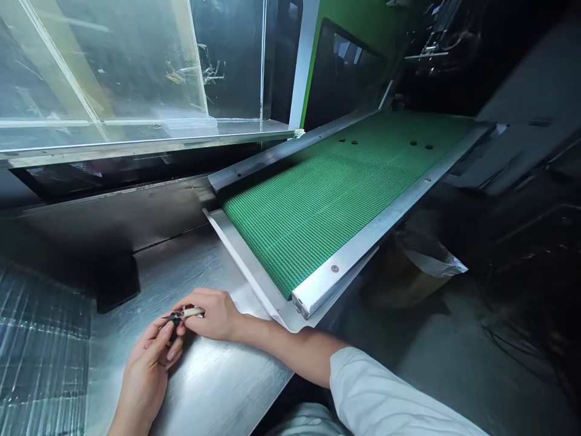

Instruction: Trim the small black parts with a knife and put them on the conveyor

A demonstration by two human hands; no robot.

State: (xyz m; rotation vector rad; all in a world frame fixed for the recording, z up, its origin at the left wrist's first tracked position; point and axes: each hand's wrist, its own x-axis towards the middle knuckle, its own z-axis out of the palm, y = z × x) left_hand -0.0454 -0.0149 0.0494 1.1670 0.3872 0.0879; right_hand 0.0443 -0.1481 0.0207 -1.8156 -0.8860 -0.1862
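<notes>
Small black-and-white tool [181,315], pinched by fingers of right hand [211,315] and left hand [146,369] over steel worktop [218,387] (steady pinch advised).

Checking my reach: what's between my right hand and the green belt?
The head view shows steel tabletop, then a white strip, between your right hand and the green belt.

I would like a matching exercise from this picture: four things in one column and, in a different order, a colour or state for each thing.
Things:
1. small tool
2. conveyor belt
3. shirt sleeve
4. clear panel

Colours or states:
A. white
B. held between the left hand and right hand
C. see-through
D. green

Pairs: 1-B, 2-D, 3-A, 4-C
</notes>
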